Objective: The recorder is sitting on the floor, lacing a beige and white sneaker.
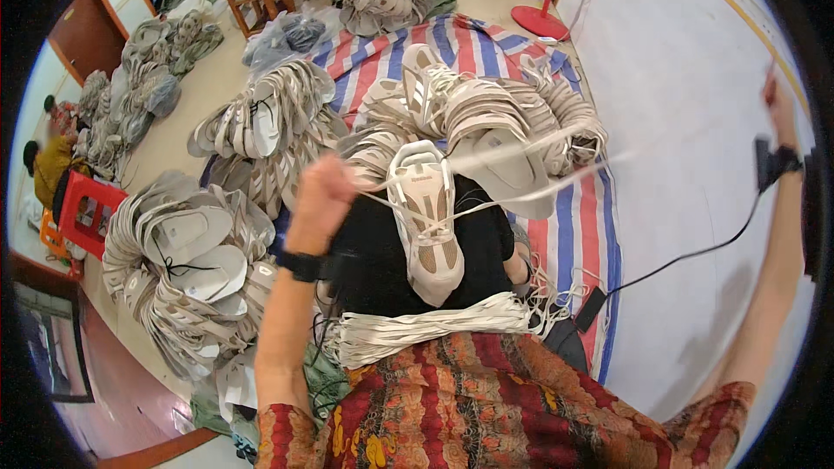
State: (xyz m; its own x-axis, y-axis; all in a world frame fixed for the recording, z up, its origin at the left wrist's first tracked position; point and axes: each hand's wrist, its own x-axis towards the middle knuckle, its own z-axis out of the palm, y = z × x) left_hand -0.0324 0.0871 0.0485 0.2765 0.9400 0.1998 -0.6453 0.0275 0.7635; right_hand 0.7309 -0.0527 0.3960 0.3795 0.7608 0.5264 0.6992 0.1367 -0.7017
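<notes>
A beige and white shoe upper (427,217) lies on my black-clad lap, toe toward me. My left hand (320,195) is raised just left of it, fingers closed on a white lace (382,200) that runs into the upper. My right hand (780,108) is stretched far out to the right at the picture's rim, pulling a long white lace (556,175) taut from the upper. A bundle of white laces (426,330) rests across my knees.
Stacks of shoe uppers (486,113) lie ahead on a red, white and blue striped sheet (573,243). More heaps (187,269) sit at my left. A black cable (686,260) runs from my right wrist to a small box. A red fan base (539,22) stands behind.
</notes>
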